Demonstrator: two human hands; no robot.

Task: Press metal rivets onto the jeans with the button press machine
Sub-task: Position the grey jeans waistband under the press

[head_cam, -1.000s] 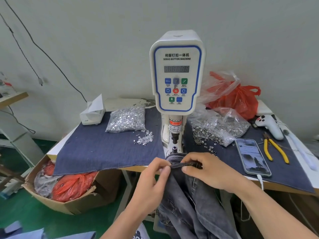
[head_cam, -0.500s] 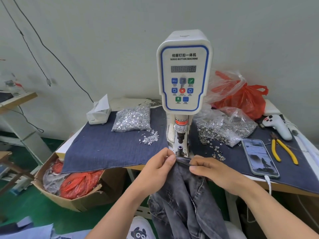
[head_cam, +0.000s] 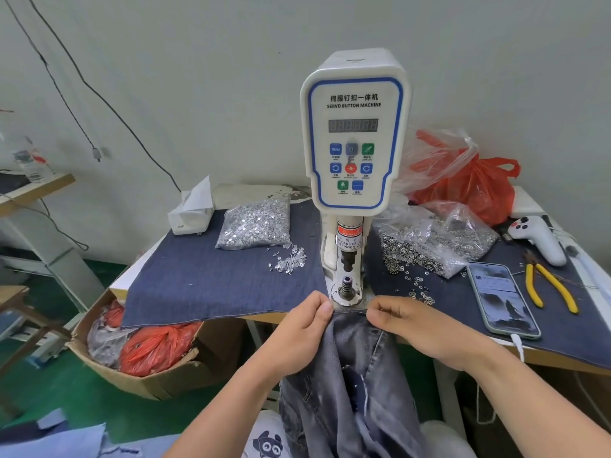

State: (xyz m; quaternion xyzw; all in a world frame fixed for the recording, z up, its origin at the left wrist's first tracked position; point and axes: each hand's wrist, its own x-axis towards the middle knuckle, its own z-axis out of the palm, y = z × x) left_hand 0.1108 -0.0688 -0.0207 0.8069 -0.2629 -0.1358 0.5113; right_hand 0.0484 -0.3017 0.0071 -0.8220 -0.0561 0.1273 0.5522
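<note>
— Denim first: where are the faded grey-blue jeans [head_cam: 357, 375]?

— You pinch their top edge with both hands. Your left hand [head_cam: 304, 328] nips the edge between thumb and curled fingers; your right hand [head_cam: 416, 328] does the same just across from it. The cloth hangs down from your grip, off the front of the table.

— And the white servo button machine with the blue-trimmed panel [head_cam: 355, 127]?

— It stands straight beyond your grip. Its round metal base with the small sprung post [head_cam: 346, 290] sits just past the stretched edge, between your two thumbs.

— What lies around?

— Beyond your left hand: a dark blue denim sheet [head_cam: 205, 279] over the table, a clear bag of silver rivets [head_cam: 254, 224] with a few loose ones [head_cam: 289, 259], and a white tissue box [head_cam: 191, 213]. Beyond your right hand: an open clear bag of small metal rings [head_cam: 433, 241], some scattered near your knuckles, a smartphone [head_cam: 502, 299], yellow-handled pliers [head_cam: 549, 287], a white handheld controller [head_cam: 537, 238] and a red plastic bag [head_cam: 469, 186]. Below, left of your grip, a cardboard box [head_cam: 139, 371] holds red bags.
</note>
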